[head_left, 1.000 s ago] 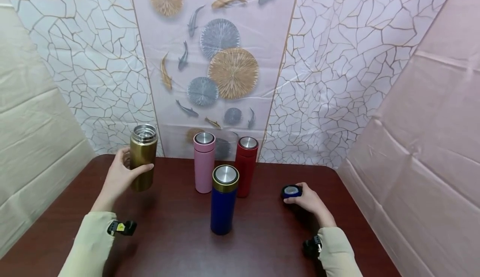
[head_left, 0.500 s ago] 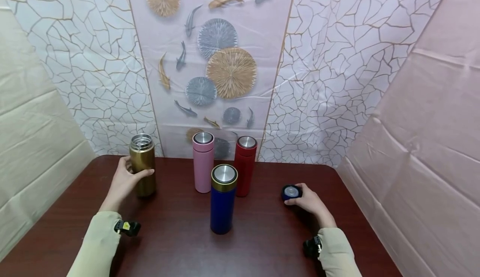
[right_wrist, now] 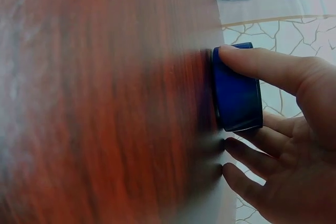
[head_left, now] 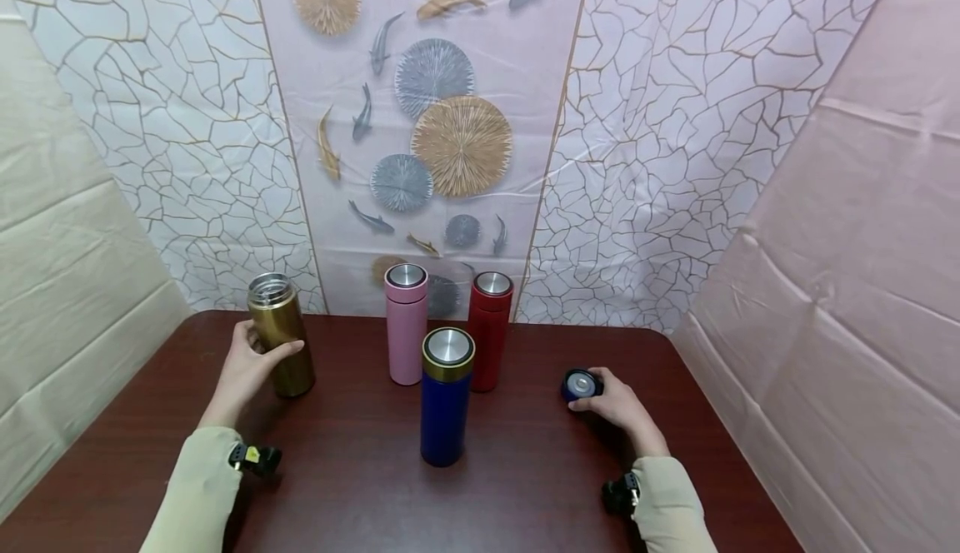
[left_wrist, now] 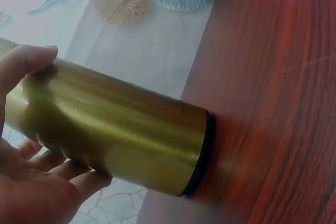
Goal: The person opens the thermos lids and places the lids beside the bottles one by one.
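Observation:
On the left, my left hand (head_left: 243,374) grips a gold thermos bottle (head_left: 279,320) around its body, thumb on one side and fingers on the other. Its steel mouth is uncovered and the bottle leans to the left, its black base (left_wrist: 199,156) at the tabletop. Over on the right, my right hand (head_left: 622,403) pinches a blue bottle lid (head_left: 581,384) between thumb and fingers, low at the table. A pale round disc within a dark rim shows on the lid's upward face. In the right wrist view, the thumb lies on the blue side wall (right_wrist: 239,93).
Between the hands stand a pink bottle (head_left: 407,328), a red bottle (head_left: 491,336) and, nearer, a blue bottle (head_left: 444,415) with a gold collar, all lidded and upright. The dark red-brown table (head_left: 360,486) meets a patterned cloth (head_left: 465,145) behind.
My left hand has lowered the gold bottle to the table, and its top has tipped left. The right hand has stayed in place; the lid has turned slightly.

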